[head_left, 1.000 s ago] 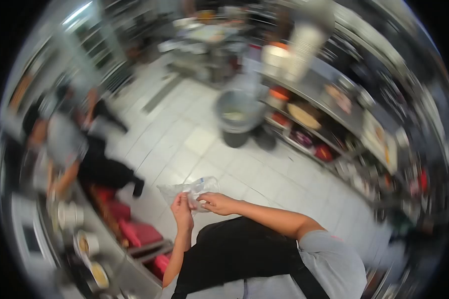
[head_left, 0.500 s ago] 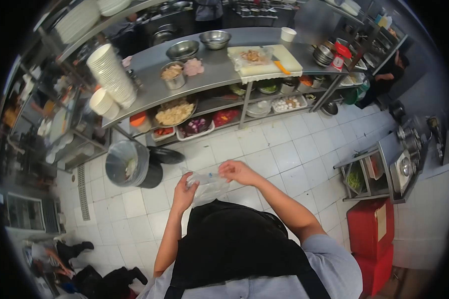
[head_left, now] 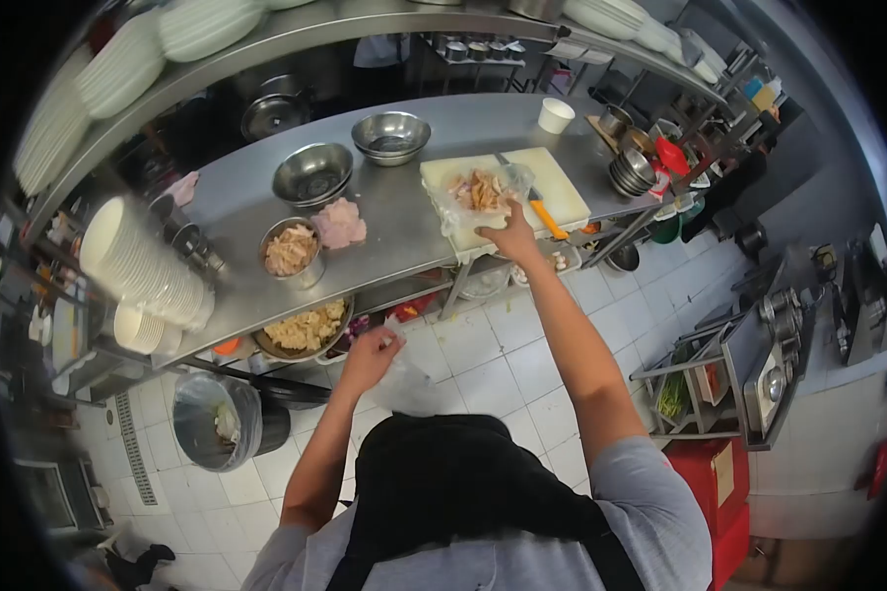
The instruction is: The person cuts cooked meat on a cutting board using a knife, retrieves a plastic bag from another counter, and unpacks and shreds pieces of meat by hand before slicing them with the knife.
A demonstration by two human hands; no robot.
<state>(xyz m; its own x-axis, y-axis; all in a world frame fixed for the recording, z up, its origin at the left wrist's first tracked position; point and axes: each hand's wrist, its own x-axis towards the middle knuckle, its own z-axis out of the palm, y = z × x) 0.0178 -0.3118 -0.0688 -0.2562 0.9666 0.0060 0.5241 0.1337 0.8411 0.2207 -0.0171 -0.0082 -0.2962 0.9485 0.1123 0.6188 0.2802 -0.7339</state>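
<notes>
My left hand (head_left: pixel 370 361) is closed on the top of a clear plastic bag (head_left: pixel 411 384), which hangs limp in front of my apron. Over the front edge of the counter reaches my right hand (head_left: pixel 510 234), thumb and fingers apart. It is at the near side of an open clear bag of sliced meat (head_left: pixel 481 191); whether the fingertips touch the plastic I cannot tell. That bag lies on a white cutting board (head_left: pixel 562 187). Just right of my hand lies a knife with an orange handle (head_left: pixel 548 217).
Left along the counter stand a steel pot of meat pieces (head_left: pixel 292 251), pale pink slices (head_left: pixel 340 224), steel bowls (head_left: pixel 312 175) and stacked white tubs (head_left: pixel 148 261). A white cup (head_left: pixel 556 115) stands behind the board. A lined bin (head_left: pixel 217 421) is on the floor at left.
My right hand has let go of the empty plastic bag and reached forward to the cutting board. My left hand still holds the bag. The view has moved closer to the counter.
</notes>
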